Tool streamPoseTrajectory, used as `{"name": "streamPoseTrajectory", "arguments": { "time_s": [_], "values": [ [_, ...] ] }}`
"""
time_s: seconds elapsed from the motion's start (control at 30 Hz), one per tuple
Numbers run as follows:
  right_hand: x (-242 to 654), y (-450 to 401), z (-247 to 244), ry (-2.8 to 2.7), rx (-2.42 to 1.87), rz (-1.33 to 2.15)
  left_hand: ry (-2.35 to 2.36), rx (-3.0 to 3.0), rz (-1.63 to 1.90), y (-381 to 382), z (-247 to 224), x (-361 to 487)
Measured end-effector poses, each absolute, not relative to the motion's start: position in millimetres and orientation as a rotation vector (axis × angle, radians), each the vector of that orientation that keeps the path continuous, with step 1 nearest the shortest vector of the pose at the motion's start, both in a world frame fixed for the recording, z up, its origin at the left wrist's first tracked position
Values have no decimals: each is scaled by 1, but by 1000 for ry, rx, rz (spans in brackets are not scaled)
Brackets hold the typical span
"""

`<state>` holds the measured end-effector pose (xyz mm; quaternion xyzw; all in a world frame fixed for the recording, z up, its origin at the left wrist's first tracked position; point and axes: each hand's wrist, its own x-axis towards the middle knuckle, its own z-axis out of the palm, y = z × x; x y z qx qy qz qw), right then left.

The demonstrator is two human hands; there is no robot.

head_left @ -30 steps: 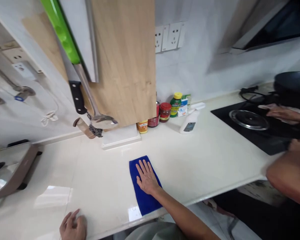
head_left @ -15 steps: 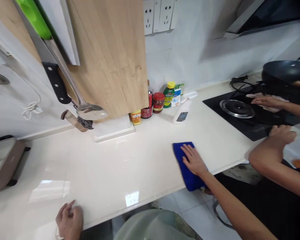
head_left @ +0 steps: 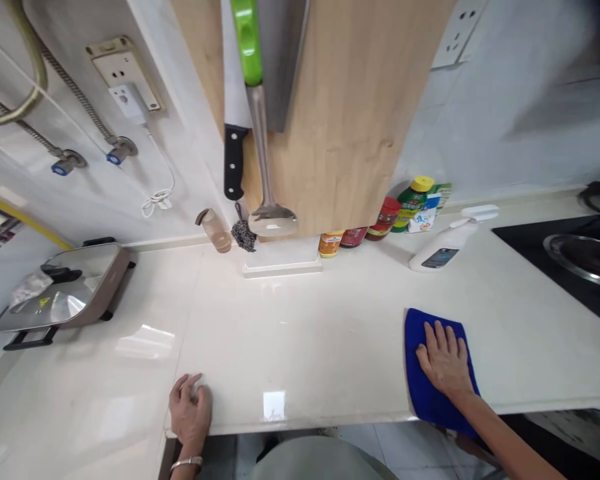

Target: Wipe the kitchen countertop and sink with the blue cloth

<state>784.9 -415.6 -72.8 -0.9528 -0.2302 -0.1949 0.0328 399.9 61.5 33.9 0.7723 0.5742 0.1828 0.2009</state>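
Observation:
My right hand (head_left: pixel 446 360) lies flat with spread fingers on a blue cloth (head_left: pixel 420 387), whose lower end hangs over the counter's front edge. My left hand (head_left: pixel 191 408) rests on the white counter (head_left: pixel 300 327) near that edge, its fingers loosely curled and apart with nothing between them. Beyond the cloth stands a white spray bottle (head_left: pixel 443 250). Left of it, by the wall, are a green bottle with a yellow cap (head_left: pixel 411 205), a red-lidded jar (head_left: pixel 384 219) and a small orange jar (head_left: pixel 330 244).
An electric pan with a glass lid (head_left: pixel 70 290) sits at the far left. A wooden board (head_left: pixel 340 133) hangs ahead with a knife (head_left: pixel 233 163) and a green-handled ladle (head_left: pixel 260 133) before it. The black stove (head_left: pixel 575 267) is at the right.
The view has swung left, bringing in the whole electric pan and taking the other person's hands and the wok out of sight. My right hand is still on the cloth.

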Motion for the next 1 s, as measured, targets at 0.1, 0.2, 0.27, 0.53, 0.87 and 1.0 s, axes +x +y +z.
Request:
{"name": "streamPoseTrajectory", "arguments": {
  "time_s": [0.1, 0.2, 0.27, 0.53, 0.87, 1.0],
  "values": [
    [778, -369, -69, -746, -2935, -602, 1557, 2221, 548, 65, 26, 395],
    [770, -311, -63, -796, -2928, -598, 1521, 2260, 595, 67, 17, 391],
    [763, -268, -59, -831, -2916, -585, 1483, 2280, 634, 67, 11, 388],
    [703, -103, -40, -944, -2741, -450, 1430, 2297, 710, 64, 5, 383],
    [661, -68, -38, -1008, -2085, -102, 1366, 2331, 739, 71, -1, 376],
    [670, -127, -33, -945, -2008, -125, 1313, 2396, 763, 80, -8, 373]
  ]
}}
